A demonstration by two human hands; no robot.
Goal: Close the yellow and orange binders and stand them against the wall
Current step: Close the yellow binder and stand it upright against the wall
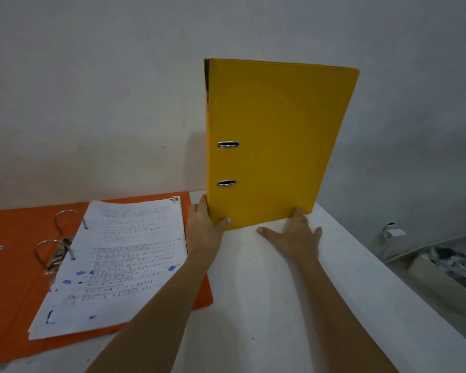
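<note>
The yellow binder (275, 135) is closed and stands upright on the white table (267, 292), its back against the wall. My left hand (203, 230) grips its lower left corner, thumb on the front cover. My right hand (296, 235) rests with spread fingers on the table, fingertips touching the binder's lower right edge. The orange binder (14, 254) lies open flat to the left, its metal rings (57, 238) open, with a stack of written sheets (119, 265) on its right half.
The plain wall (119, 90) runs along the table's far side. The table's right edge (388, 265) drops off to a lower area with a cardboard box (447, 267) of clutter and a wall socket (390, 231).
</note>
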